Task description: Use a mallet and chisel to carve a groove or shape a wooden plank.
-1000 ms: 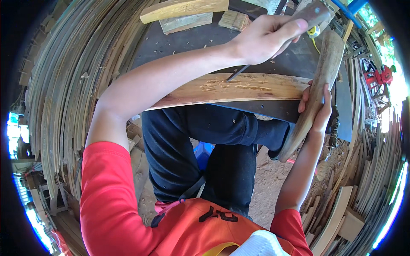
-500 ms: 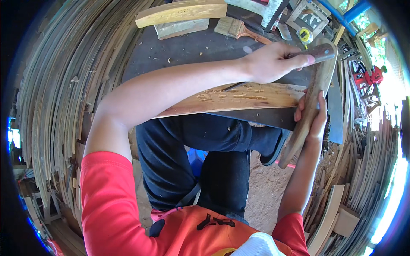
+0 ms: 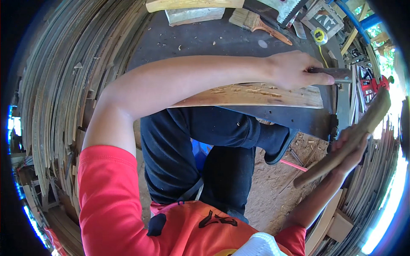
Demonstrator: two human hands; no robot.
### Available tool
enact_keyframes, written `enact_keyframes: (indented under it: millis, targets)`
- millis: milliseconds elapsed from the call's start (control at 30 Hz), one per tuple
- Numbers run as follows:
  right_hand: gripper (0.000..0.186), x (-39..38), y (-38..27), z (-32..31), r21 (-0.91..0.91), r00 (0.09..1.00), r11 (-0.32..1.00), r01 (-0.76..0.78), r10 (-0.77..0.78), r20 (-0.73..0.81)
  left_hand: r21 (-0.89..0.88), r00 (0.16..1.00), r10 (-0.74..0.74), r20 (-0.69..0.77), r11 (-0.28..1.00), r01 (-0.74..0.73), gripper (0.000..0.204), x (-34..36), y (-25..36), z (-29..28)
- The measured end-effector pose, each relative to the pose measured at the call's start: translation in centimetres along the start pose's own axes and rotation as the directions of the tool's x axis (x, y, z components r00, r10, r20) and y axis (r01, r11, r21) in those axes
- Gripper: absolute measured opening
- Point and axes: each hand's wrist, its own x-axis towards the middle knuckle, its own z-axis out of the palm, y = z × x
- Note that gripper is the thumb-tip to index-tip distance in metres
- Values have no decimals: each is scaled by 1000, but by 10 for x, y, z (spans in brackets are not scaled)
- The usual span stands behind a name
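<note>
Gouged board (image 3: 269, 95) along the near edge of the bench (image 3: 183, 45)
Left hand (image 3: 294, 70) wraps a dark tool handle (image 3: 338, 75) above the bench's right edge — right hand (image 3: 359, 150) clasps a tilted wooden club (image 3: 373, 113) beyond it.

From my remote seat I see the plank (image 3: 294, 97) as bare wood, smooth near its end but rough w/ chipped cuts elsewhere. The wooden club (image 3: 341, 155) looks matt & worn; the tool handle (image 3: 341, 76) is dark w/ slight shine, mat'l unclear. Tabletop (image 3: 192, 40) is dark, matt, approx. smooth. Brush (image 3: 275, 34) has smooth wooden handle, coarse bristles; saw blade (image 3: 287, 9) is metal. Trousers (image 3: 168, 158): soft matt cloth.
</note>
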Motion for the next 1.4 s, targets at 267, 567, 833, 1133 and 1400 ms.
enact_keyframes:
  millis: [267,567,833,1133,1400]
  targets:
    - [55,-11,8,5,-89,993,989,-115,116,8,151,994,30,109,987,-46,60,-2,-1,4]
    - [56,-15,15,-5,-201,975,969,-146,176,137,27,993,9,118,1000,-13,66,-2,-7,2]
    - [53,-19,8,-1,-274,954,947,-167,225,199,45,992,-44,121,998,38,67,-2,-9,-1]
    - [54,-20,20,-5,-187,983,968,-166,178,45,51,992,-40,118,998,34,63,-7,-14,-9]
    - [59,-21,21,10,-108,979,981,-163,174,103,-125,960,40,-279,989,-78,66,-2,12,-46]
